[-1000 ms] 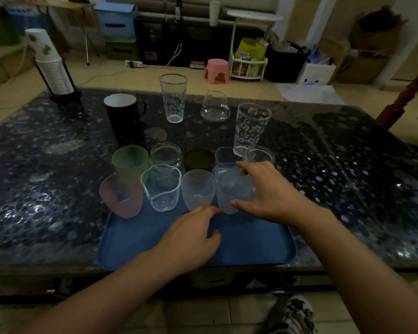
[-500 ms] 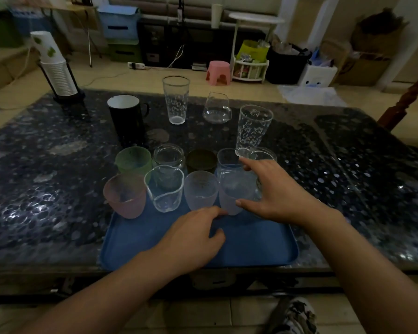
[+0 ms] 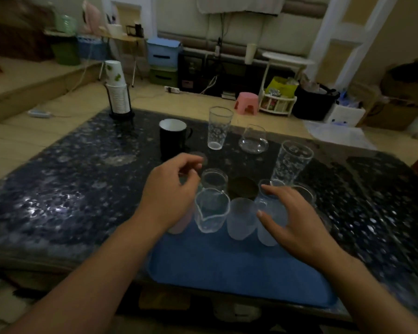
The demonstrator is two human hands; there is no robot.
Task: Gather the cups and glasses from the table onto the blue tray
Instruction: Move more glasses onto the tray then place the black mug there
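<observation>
The blue tray lies at the table's near edge. On its far half stand a clear spouted glass, two frosted cups, a small clear glass, a dark cup and a pink cup mostly hidden by my left wrist. My left hand hovers over the tray's left cups, fingers loosely curled, holding nothing. My right hand lies spread over the right frosted cup. A black mug, two tall glasses and a round glass stand on the table beyond.
A stack of paper cups in a black holder stands at the dark speckled table's far left corner. Beyond the table are a pink stool, storage boxes and a small white rack on the floor.
My left hand has lifted off the tray's front and moved forward over the left cups. My right hand stays at the right frosted cup. The view has tilted upward.
</observation>
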